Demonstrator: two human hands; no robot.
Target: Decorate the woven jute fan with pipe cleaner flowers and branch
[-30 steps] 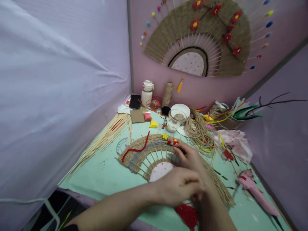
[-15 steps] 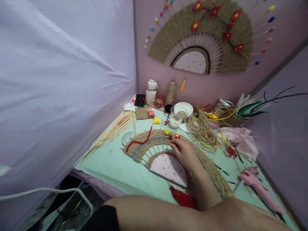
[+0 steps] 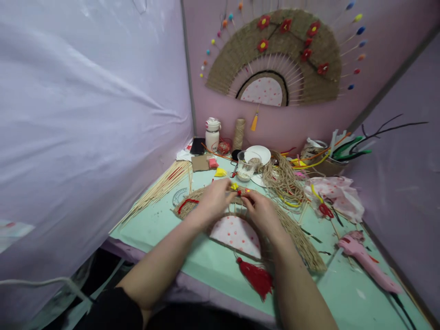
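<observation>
A woven twine fan [image 3: 299,238] lies on the table with a dotted white half-round centre [image 3: 235,234] and a red tassel [image 3: 256,277] at its lower edge. My left hand [image 3: 216,198] reaches over the fan's upper middle, fingers curled beside a yellow flower [image 3: 234,186] and a small red bud [image 3: 239,193]. Opposite it, my right hand [image 3: 261,211] has its fingertips pinched together just below a red flower with a yellow centre [image 3: 247,190]. What lies between the fingertips of either hand is too small to tell. A red fuzzy stem [image 3: 186,205] rests on the fan's left part.
Thin sticks [image 3: 161,185] and a protractor [image 3: 180,196] lie to the left. Behind stand a clear cup [image 3: 246,167], a white bottle [image 3: 212,135] and a twine heap [image 3: 285,181]. A pink glue gun [image 3: 367,263] lies at right. A larger fan [image 3: 237,55] hangs on the wall.
My left arm, earlier stretched across the bottom toward the right with its hand out of sight, has swung back, and the hand is now at the flowers. My right hand stays near them.
</observation>
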